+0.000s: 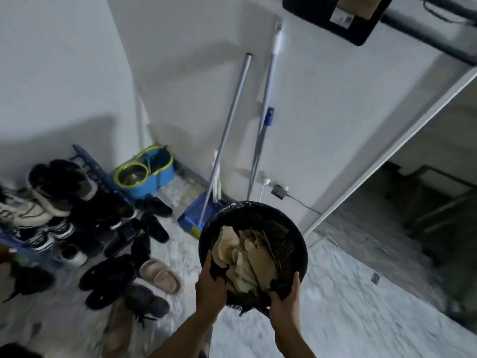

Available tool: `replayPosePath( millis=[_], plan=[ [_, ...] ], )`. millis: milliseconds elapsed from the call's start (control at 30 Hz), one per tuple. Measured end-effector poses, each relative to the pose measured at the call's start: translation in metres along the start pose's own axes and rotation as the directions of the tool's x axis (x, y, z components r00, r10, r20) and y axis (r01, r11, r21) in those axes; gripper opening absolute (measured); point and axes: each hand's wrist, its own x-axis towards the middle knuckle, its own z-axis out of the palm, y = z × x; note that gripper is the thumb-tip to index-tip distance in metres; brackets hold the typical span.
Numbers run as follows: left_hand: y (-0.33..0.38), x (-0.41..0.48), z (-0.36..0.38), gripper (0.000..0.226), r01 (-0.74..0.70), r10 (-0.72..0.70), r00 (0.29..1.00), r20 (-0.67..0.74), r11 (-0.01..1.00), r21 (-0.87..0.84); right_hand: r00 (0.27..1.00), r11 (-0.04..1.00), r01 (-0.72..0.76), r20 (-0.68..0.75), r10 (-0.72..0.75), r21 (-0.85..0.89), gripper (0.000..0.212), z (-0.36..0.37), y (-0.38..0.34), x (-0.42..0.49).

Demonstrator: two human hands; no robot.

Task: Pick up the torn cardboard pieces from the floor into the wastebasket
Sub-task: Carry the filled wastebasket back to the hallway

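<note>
I hold a round black mesh wastebasket (281, 228) up in front of me, above the white marble floor. Inside it lie several torn brown cardboard pieces (247, 257) in a heap. My left hand (210, 288) grips the near left rim, thumb over the edge. My right hand (285, 298) grips the near right rim, with a bit of black liner under the fingers. I see no cardboard on the floor in this view.
Many shoes (108, 275) and a blue shoe rack (87, 164) crowd the left. A blue mop bucket (147, 174), a blue dustpan (196, 215) and two long handles (232, 125) lean in the corner. A charger and cable (280, 191) hang at the wall. A doorway (413, 189) opens on the right.
</note>
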Motion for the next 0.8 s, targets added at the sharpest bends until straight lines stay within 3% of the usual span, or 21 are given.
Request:
replayPosePath(
  millis=[233, 333, 400, 433, 600, 800],
  plan=[
    [-0.055, 0.087, 0.06, 0.077, 0.022, -0.067, 0.977, 0.203, 0.976, 0.216, 0.967, 0.995, -0.072, -0.247, 0.054, -0.068, 0.087, 0.015, 0.083, 0.074],
    [-0.105, 0.113, 0.09, 0.083, 0.077, -0.149, 0.966, 0.212, 0.945, 0.317, 0.964, 0.99, -0.128, -0.242, 0.11, -0.057, 0.085, 0.019, 0.125, 0.107],
    [-0.175, 0.137, 0.142, 0.085, 0.07, -0.19, 0.951, 0.242, 0.9, 0.431, 0.933, 0.979, -0.198, -0.315, 0.174, -0.046, 0.084, 0.018, 0.192, 0.152],
    [-0.17, 0.142, 0.14, 0.085, 0.093, -0.203, 0.951, 0.232, 0.906, 0.414, 0.94, 0.985, -0.174, -0.303, 0.158, -0.024, 0.084, 0.02, 0.186, 0.156],
    [-0.281, 0.185, 0.227, 0.095, 0.041, -0.198, 0.937, 0.288, 0.881, 0.472, 0.915, 0.966, -0.258, -0.325, 0.239, -0.017, 0.083, 0.015, 0.303, 0.243],
    [-0.337, 0.226, 0.283, 0.113, -0.004, -0.124, 0.956, 0.267, 0.901, 0.434, 0.942, 0.984, -0.163, -0.308, 0.133, -0.071, 0.087, 0.013, 0.361, 0.314]
  ],
)
